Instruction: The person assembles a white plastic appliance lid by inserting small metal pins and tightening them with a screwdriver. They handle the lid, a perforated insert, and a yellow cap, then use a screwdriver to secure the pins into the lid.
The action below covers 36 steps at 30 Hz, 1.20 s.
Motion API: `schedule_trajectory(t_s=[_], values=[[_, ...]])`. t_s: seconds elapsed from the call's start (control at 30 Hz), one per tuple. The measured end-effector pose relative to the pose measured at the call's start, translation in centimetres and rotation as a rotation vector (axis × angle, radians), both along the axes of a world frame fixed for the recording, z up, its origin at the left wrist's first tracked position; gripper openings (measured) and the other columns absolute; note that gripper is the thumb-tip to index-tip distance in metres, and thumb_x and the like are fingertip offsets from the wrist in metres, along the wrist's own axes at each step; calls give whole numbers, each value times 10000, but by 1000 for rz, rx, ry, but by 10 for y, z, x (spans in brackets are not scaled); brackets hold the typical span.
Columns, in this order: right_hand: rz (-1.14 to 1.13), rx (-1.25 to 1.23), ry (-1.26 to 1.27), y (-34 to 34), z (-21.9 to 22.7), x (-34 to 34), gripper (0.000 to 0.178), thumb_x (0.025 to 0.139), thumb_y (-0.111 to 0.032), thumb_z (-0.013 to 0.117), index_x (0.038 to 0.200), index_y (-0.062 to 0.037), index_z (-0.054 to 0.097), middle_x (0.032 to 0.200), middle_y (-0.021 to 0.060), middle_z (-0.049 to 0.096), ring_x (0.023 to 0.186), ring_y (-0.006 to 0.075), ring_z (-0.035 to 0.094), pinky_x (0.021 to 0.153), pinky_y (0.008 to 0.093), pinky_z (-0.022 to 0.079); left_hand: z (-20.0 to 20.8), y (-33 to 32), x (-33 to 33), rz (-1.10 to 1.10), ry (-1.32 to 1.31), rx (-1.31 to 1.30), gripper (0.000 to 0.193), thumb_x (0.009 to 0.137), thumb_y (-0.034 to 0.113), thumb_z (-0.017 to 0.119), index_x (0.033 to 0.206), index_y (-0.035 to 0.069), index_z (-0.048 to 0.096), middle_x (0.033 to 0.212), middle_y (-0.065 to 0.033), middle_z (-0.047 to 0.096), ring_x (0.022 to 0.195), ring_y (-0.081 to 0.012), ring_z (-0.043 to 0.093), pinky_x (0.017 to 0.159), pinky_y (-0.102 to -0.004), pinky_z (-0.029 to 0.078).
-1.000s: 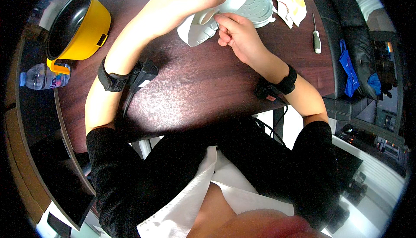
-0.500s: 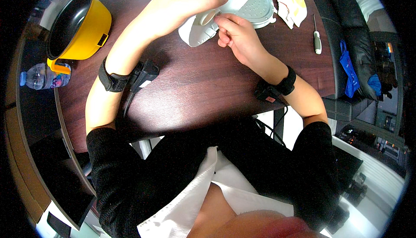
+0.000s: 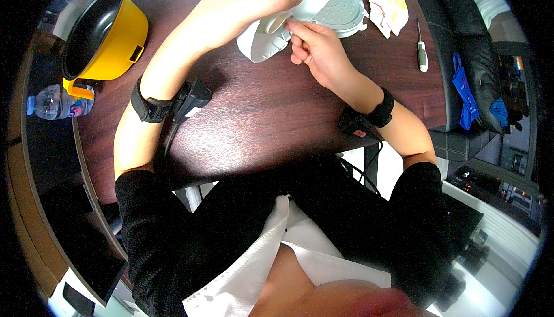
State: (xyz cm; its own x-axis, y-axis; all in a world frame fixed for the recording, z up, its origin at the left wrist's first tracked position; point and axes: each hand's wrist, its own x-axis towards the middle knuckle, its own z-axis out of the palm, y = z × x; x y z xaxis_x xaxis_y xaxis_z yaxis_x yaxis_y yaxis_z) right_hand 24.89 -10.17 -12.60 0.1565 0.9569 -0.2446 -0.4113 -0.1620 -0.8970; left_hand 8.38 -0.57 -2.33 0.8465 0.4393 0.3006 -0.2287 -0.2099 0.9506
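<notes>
One pale plastic housing (image 3: pixel 257 44), at the far side of the wood-grain table (image 3: pixel 259 115), is held by the left hand (image 3: pixel 231 14), the right hand (image 3: pixel 319 49) narrowed at its round rim (image 3: pixel 269 27), grip indiscernible; yellow pot (image 3: pixel 118 43) stands left, screwdriver (image 3: pixel 423 57) lies right.

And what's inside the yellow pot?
Inside the yellow pot, I see its black lining. Its near side hides the rest, so I can't tell what's there.

Seemingly a home: wood-grain table (image 3: pixel 271 103) beside a black padded seat (image 3: pixel 449 37).
</notes>
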Motion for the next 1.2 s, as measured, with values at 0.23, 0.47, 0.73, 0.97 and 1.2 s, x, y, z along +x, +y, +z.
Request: schedule_trajectory(t_s=[0.23, 0.47, 0.73, 0.97, 1.2], values=[[0, -43, -10, -1, 9, -4, 227, 946, -244, 559, 916, -21, 591, 638, -35, 440, 488, 67, 361, 520, 246, 362, 0, 0, 1, 4, 0, -1, 592, 790, 145, 569, 1300, -95, 388, 1110, -138, 532, 972, -183, 515, 818, -298, 473], [32, -2, -122, 0, 8, -3, 231, 946, -233, 554, 931, -7, 596, 652, -19, 454, 495, 89, 392, 502, 247, 359, -1, 0, 1, 10, 2, -3, 587, 790, 143, 569, 1297, -94, 391, 1108, -135, 532, 972, -181, 513, 818, -296, 471], [58, -26, 4, -1, 9, -1, 227, 936, -227, 556, 928, -4, 598, 670, -6, 478, 517, 100, 439, 515, 263, 373, -3, 1, 2, 10, 2, -7, 582, 790, 140, 568, 1295, -93, 395, 1106, -132, 533, 973, -179, 511, 817, -294, 468], [35, -20, 105, 1, 4, 1, 192, 914, -193, 551, 887, -5, 584, 690, 30, 497, 499, 129, 470, 515, 296, 423, -2, 1, 2, 6, 13, -11, 590, 783, 146, 574, 1298, -80, 396, 1113, -134, 529, 985, -186, 509, 830, -302, 463], [29, 44, -125, 2, 2, -3, 252, 937, -235, 544, 839, -6, 588, 666, 32, 528, 496, 122, 503, 474, 259, 424, 0, 0, 2, 9, 8, 28, 612, 770, 155, 584, 1308, -63, 392, 1129, -145, 524, 1008, -202, 507, 847, -317, 459]])
